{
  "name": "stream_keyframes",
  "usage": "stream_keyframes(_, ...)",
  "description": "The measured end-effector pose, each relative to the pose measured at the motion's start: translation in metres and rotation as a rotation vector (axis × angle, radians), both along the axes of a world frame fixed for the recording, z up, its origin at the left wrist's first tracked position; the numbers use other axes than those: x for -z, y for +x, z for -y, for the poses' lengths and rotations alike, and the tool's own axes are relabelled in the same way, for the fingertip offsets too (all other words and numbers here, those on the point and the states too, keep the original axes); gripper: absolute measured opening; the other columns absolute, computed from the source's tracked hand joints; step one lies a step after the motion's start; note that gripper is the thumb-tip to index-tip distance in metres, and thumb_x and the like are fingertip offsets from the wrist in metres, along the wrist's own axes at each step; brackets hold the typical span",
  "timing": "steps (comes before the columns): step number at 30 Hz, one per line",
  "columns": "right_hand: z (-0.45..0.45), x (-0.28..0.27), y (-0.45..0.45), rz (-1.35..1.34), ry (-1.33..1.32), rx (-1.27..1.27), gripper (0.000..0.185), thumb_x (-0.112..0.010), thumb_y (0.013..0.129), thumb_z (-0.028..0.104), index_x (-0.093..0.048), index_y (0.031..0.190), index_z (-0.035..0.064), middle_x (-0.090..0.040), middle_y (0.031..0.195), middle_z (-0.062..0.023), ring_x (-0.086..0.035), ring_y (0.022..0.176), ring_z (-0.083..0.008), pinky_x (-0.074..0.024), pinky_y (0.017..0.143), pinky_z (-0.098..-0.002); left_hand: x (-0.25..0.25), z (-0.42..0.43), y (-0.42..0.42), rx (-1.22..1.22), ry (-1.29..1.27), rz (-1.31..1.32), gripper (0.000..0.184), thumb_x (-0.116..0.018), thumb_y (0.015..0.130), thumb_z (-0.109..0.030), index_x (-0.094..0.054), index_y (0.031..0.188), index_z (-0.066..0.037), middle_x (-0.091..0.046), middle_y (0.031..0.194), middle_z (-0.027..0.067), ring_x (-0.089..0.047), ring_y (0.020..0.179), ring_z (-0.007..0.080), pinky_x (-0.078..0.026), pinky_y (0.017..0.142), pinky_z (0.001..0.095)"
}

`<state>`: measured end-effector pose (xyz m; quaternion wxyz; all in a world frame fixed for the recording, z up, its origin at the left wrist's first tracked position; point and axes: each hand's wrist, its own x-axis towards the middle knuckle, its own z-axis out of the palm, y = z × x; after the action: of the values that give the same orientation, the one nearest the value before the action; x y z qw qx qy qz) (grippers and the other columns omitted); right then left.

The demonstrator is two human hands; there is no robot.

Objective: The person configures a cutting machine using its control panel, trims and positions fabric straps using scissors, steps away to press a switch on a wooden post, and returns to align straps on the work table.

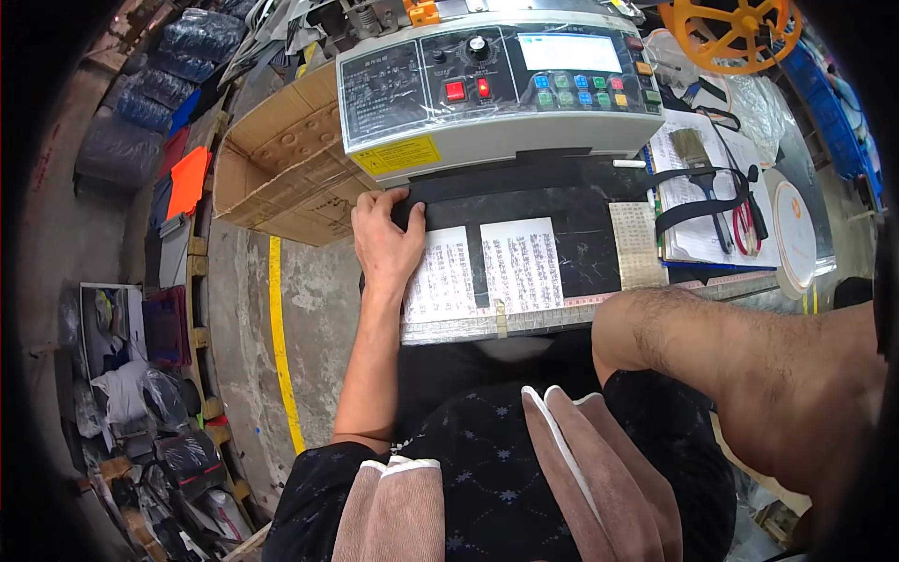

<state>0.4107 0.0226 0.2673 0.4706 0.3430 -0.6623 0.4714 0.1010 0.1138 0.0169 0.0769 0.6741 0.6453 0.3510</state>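
Observation:
At the left end of a wide black strap (524, 187), my left hand (389, 234) has its thumb and fingers closed about the edge. The strap runs along the front of a grey control machine (506, 140). Just right of my left wrist, two sheets of handwritten paper (521, 265) lie on the dark worktop. My right forearm and elbow (674, 328) rest near the front right edge, but the right hand is out of view. Thinner black straps (698, 211) lie looped over papers on the right.
An open cardboard box (290, 159) stands left of the machine. A measuring tape (599, 300) runs along the worktop's front edge. At the right are a white roll (794, 234), red-handled scissors (746, 225) and an orange reel (735, 33). Wrapped bundles (122, 145) line the left.

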Motion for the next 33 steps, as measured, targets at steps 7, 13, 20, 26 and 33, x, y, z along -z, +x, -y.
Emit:
stream_keyframes(7, -0.0009, 0.0004, -0.0027, 0.004, -0.006, -0.006, 0.021, -0.072, 0.097, 0.019, -0.075, 0.082, 0.0052, -0.071, 0.078, -0.0106, -0.066, 0.068, -0.0247, -0.0594, 0.100, -0.0554, 0.0016, -0.0011, 0.0003, 0.005, 0.011, 0.005, 0.033, -0.085, 0.092, -0.022, -0.083, 0.120, -0.004, -0.068, 0.118, 0.0151, -0.064, 0.118, 0.0367, -0.053, 0.105, 0.0471)
stream_keyframes(13, -0.0030, 0.0019, -0.0051, -0.001, -0.012, -0.008, 0.020, -0.072, 0.096, 0.017, -0.075, 0.082, 0.0042, -0.072, 0.079, -0.0120, -0.067, 0.069, -0.0260, -0.0598, 0.100, -0.0560, 0.0000, 0.0008, 0.0008, 0.003, -0.004, 0.009, 0.033, -0.084, 0.093, -0.022, -0.082, 0.120, -0.003, -0.068, 0.119, 0.0154, -0.064, 0.118, 0.0365, -0.053, 0.106, 0.0469)
stream_keyframes(20, -0.0051, 0.0019, -0.0059, 0.006, -0.009, -0.024, 0.020, -0.071, 0.096, 0.015, -0.075, 0.081, 0.0030, -0.072, 0.079, -0.0135, -0.068, 0.069, -0.0276, -0.0603, 0.100, -0.0567, 0.0010, -0.0003, -0.0006, 0.011, 0.012, 0.003, 0.033, -0.084, 0.093, -0.022, -0.082, 0.120, -0.003, -0.068, 0.119, 0.0154, -0.064, 0.118, 0.0363, -0.053, 0.106, 0.0469)
stream_keyframes(26, -0.0081, 0.0023, -0.0076, -0.008, -0.016, -0.050, 0.019, -0.071, 0.095, 0.014, -0.075, 0.081, 0.0020, -0.073, 0.080, -0.0148, -0.068, 0.070, -0.0289, -0.0607, 0.100, -0.0572, 0.0013, -0.0003, -0.0012, 0.011, 0.035, -0.003, 0.032, -0.085, 0.092, -0.022, -0.083, 0.119, -0.004, -0.069, 0.119, 0.0157, -0.064, 0.117, 0.0376, -0.054, 0.104, 0.0477)
stream_keyframes(33, -0.0036, -0.0007, -0.0081, -0.002, -0.016, -0.052, 0.019, -0.070, 0.095, 0.011, -0.075, 0.080, 0.0008, -0.073, 0.081, -0.0164, -0.069, 0.070, -0.0304, -0.0612, 0.100, -0.0579, 0.0013, -0.0001, 0.0003, 0.009, 0.018, 0.027, 0.032, -0.085, 0.091, -0.022, -0.082, 0.118, -0.004, -0.069, 0.119, 0.0156, -0.064, 0.118, 0.0376, -0.054, 0.104, 0.0476)
